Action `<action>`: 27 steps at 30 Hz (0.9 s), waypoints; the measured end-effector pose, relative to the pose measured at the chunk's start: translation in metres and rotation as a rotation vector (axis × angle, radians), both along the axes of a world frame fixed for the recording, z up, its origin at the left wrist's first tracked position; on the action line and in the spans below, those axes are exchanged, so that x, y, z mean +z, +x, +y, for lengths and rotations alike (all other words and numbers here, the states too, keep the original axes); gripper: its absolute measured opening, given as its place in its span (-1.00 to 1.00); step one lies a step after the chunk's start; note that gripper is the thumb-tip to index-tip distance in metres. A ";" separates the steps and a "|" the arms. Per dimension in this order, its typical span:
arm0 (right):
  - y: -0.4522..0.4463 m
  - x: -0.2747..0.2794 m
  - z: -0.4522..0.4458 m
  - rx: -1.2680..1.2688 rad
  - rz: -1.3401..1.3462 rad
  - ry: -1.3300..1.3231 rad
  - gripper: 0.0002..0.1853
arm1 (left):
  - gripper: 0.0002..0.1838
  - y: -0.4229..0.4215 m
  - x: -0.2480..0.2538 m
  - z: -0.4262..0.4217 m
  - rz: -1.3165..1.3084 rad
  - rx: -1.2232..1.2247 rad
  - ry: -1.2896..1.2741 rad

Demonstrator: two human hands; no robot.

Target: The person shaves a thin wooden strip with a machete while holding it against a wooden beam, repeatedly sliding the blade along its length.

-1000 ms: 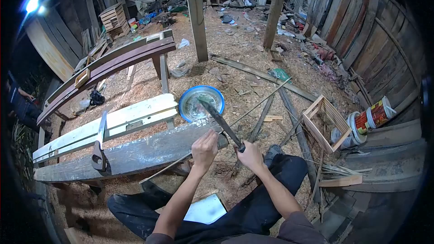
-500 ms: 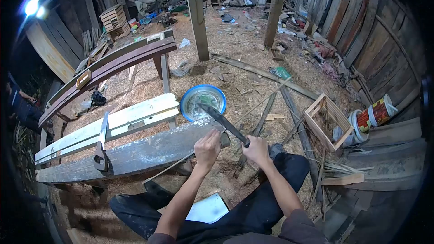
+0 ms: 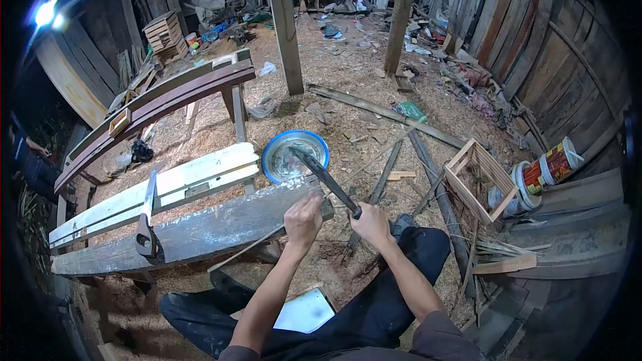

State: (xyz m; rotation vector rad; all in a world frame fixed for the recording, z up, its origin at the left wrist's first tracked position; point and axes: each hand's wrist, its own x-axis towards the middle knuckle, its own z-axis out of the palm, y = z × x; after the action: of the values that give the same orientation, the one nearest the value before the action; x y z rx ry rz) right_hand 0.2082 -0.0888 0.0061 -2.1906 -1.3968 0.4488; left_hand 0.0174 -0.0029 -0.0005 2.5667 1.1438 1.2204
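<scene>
My right hand (image 3: 371, 224) is closed around the handle of a long dark machete (image 3: 328, 180). The blade points up and to the left, its tip overlapping the blue-rimmed basin (image 3: 267, 172) in my view. My left hand (image 3: 303, 220) is closed on a thin wooden strip (image 3: 246, 249), at the right end of the grey plank bench (image 3: 221, 227). The strip runs from the lower left, under the hand, and on toward the upper right past the blade. Where the blade crosses the strip, I cannot tell whether they touch.
A handsaw (image 3: 146, 227) lies across the bench and a white board (image 3: 167, 177). On the right stand a wooden frame box (image 3: 483, 180) and paint buckets (image 3: 550, 166). A white panel (image 3: 305, 311) lies between my legs. Another person (image 3: 33, 160) is at the far left.
The whole view has shifted slightly. The machete blade looks narrower, turned a little more edge-on. Both hands keep their holds on the strip and the machete.
</scene>
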 end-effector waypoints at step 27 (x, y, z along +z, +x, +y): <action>0.003 0.006 0.007 0.103 -0.095 -0.001 -0.75 | -0.80 0.002 0.007 0.002 0.042 0.007 -0.085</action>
State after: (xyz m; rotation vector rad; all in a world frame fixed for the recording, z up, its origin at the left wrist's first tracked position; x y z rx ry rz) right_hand 0.2112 -0.0822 0.0123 -2.1733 -1.5655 0.3867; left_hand 0.0196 -0.0009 0.0065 2.5392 1.1864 1.0996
